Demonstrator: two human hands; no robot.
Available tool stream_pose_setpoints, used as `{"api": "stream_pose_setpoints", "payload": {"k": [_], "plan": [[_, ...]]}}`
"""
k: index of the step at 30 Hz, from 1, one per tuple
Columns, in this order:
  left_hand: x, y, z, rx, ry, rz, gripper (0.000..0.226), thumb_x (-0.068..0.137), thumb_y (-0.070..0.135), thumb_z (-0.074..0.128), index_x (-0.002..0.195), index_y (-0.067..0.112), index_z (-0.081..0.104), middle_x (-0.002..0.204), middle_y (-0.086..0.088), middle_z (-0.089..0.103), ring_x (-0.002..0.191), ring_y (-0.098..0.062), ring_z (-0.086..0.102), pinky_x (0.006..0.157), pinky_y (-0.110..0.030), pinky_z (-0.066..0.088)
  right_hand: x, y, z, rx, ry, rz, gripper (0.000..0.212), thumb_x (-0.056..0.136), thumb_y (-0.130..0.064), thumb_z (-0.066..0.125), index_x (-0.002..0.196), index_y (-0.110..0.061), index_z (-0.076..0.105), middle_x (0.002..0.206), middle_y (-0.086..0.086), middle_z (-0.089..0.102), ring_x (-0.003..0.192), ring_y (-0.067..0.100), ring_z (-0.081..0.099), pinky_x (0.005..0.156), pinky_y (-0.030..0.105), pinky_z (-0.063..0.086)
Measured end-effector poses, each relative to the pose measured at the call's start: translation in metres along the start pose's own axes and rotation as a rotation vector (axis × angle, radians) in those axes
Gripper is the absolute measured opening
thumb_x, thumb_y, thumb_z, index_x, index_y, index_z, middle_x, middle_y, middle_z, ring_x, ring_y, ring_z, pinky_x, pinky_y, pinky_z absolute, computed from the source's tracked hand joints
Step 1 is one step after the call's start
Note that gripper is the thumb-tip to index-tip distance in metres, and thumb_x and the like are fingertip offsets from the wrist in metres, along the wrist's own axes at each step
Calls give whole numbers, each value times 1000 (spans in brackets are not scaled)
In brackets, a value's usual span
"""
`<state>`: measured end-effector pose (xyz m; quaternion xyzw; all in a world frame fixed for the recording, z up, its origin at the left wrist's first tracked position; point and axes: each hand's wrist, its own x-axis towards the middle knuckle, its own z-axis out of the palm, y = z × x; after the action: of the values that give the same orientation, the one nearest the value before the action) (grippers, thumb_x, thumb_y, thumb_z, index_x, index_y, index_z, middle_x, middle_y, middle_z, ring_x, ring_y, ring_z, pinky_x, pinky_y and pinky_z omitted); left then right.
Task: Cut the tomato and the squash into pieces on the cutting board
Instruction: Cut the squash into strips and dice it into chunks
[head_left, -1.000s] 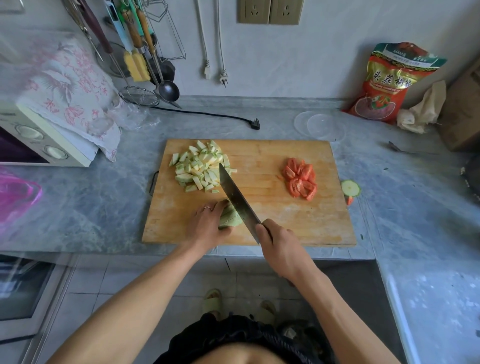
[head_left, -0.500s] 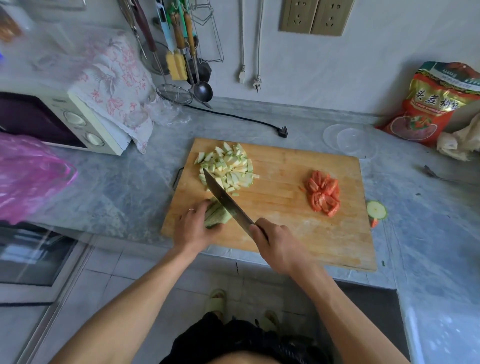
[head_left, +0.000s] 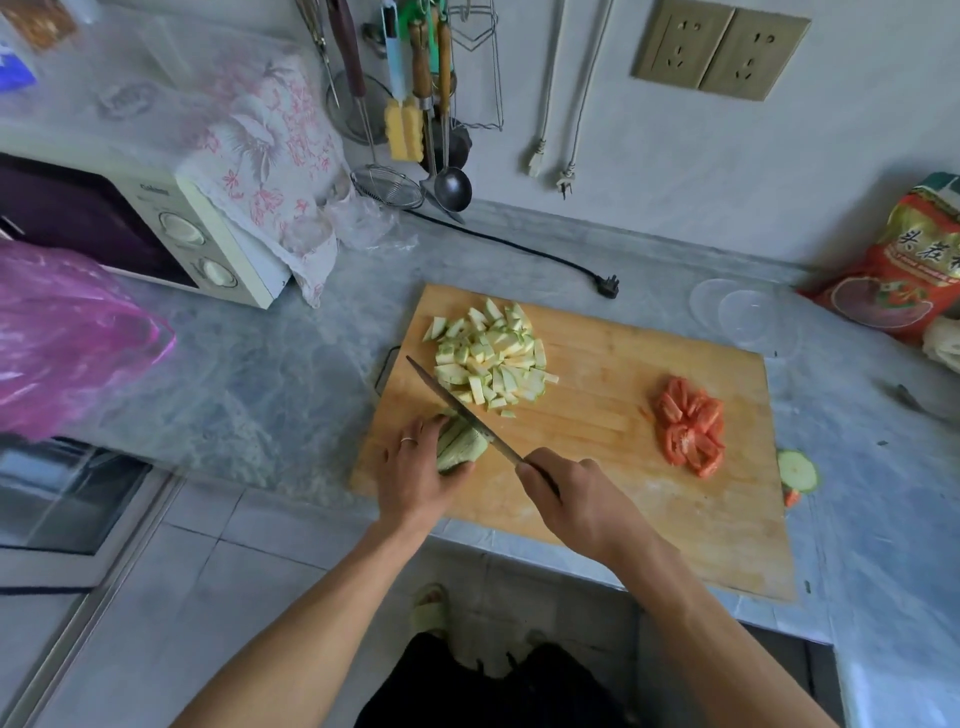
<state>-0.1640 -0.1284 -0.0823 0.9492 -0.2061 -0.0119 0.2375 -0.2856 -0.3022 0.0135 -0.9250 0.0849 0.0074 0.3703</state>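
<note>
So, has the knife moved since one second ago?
Yes. The knife went left: its tip was over the right part of the squash pile, now left of it, nearer the left edge of the cutting board.

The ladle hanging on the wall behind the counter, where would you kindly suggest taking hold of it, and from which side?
Probably by the upper handle of the ladle, coming straight from the front. It hangs upright with its bowl at the bottom, and the yellow sponge brush and strainer crowd its left, so a side approach looks awkward.

Both hands are curled, left (head_left: 415, 478) gripping, right (head_left: 576, 499) clenched.
</note>
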Motion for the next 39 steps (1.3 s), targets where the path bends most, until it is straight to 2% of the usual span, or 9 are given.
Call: {"api": "stream_pose_setpoints", "payload": {"k": [11, 13, 16, 18, 21, 24, 26, 33, 39], "plan": [[2, 19, -5, -27, -142, -142, 69, 78, 49, 72, 137, 22, 48, 133, -3, 56, 121, -28, 53, 96, -43, 45, 38, 38, -37, -14, -36, -156, 32, 102, -38, 47, 89, -11, 61, 59, 2, 56, 51, 24, 48, 50, 45, 41], [2, 25, -14, -127, -19, -120, 58, 80, 41, 69, 130, 17, 55, 129, -6, 58, 116, -28, 56, 94, -44, 49, 43, 51, -46, -67, -62, -197, 31, 101, -40, 48, 91, -13, 62, 56, 1, 54, 50, 24, 49, 48, 44, 43], [5, 47, -34, -171, 422, -22, 38, 79, 14, 63, 117, 12, 63, 121, -5, 56, 109, -22, 58, 91, -36, 50, 51, 67, -61, -165, -128, -254, 37, 99, -52, 42, 96, -20, 60, 61, 0, 57, 54, 25, 52, 50, 41, 46], [20, 63, -53, -82, 492, 139, 31, 81, 14, 56, 110, 11, 68, 114, -3, 61, 105, -19, 57, 91, -29, 44, 57, 74, -67, -227, -166, -271, 38, 98, -57, 39, 102, -24, 58, 68, 3, 61, 60, 29, 57, 53, 37, 46], [51, 84, -73, -13, 82, 317, 26, 92, 21, 50, 103, 16, 74, 107, 4, 67, 96, -14, 62, 83, -32, 50, 59, 79, -75, -312, -205, -323, 35, 99, -53, 42, 107, -22, 56, 78, 5, 64, 69, 31, 61, 55, 32, 40], [79, 95, -76, 175, -394, 171, 31, 98, 28, 45, 116, 28, 70, 123, 10, 61, 116, -11, 54, 95, -34, 46, 60, 78, -79, -388, -219, -380, 39, 101, -53, 39, 108, -19, 56, 83, 6, 65, 75, 31, 62, 57, 33, 39], [94, 100, -72, 243, -545, 116, 33, 97, 29, 46, 122, 31, 66, 130, 9, 57, 124, -12, 48, 102, -35, 42, 63, 82, -82, -404, -226, -415, 40, 101, -54, 37, 108, -18, 55, 86, 7, 65, 78, 32, 63, 60, 35, 43], [116, 114, -61, 219, -589, -6, 44, 99, 29, 49, 143, 26, 50, 154, 5, 40, 141, -17, 37, 115, -35, 31, 65, 95, -82, -386, -187, -455, 42, 101, -55, 34, 106, -19, 55, 84, 7, 65, 76, 33, 63, 60, 34, 43], [113, 127, -66, 231, -530, 60, 32, 98, 24, 48, 124, 27, 67, 136, 6, 59, 125, -17, 52, 101, -36, 44, 62, 100, -81, -362, -155, -449, 41, 101, -56, 36, 108, -20, 56, 84, 6, 66, 76, 33, 63, 58, 33, 41]]}}
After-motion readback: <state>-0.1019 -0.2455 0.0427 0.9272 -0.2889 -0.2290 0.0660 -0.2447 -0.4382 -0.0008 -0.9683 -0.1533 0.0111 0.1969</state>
